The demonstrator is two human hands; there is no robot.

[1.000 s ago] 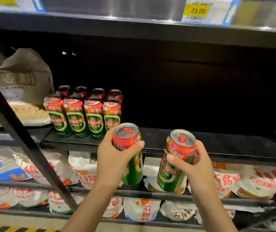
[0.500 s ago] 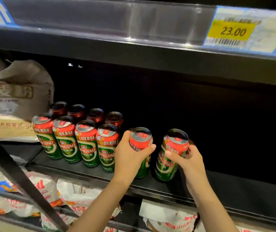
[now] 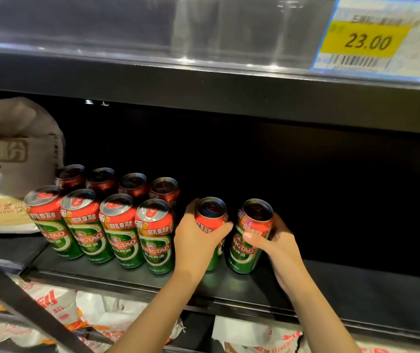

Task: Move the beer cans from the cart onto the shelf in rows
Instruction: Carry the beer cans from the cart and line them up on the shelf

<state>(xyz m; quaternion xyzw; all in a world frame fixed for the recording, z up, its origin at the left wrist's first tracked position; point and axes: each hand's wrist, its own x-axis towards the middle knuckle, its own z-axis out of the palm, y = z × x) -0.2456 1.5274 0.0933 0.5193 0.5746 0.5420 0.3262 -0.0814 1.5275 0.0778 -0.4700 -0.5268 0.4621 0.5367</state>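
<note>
Both grips are being used at once: the left hand (image 3: pixel 198 240) is wrapped around one Tsingtao beer can (image 3: pixel 211 225), thumb across its front, and the right hand (image 3: pixel 277 240) is curled around a second Tsingtao beer can (image 3: pixel 248 240) just beside it. Both held cans are being kept upright over the black shelf (image 3: pixel 343 289), with their bases at or very near the shelf surface; whether they are being rested on it or held just clear cannot be told.

Eight cans are already being displayed to the left in two rows: a front row of four (image 3: pixel 117 230) and a back row of four (image 3: pixel 117 184) close behind it. The two held cans are being brought in as a continuation to the right of these rows, judged to be nearer the back row's line, though depth is hard to read. Most of the shelf to the right is being left unfilled, so the task is judged to be at an early stage.

The cart is not being shown at all, so the number of cans remaining cannot be judged. The back row is being lost in shadow, with only the lids and red shoulders readable. The left hand's fingers are being hidden behind its can. Flour sacks (image 3: pixel 13 159) at the left are being cut off by the frame edge, and a yellow price tag (image 3: pixel 366 40) above is only partly legible.
</note>
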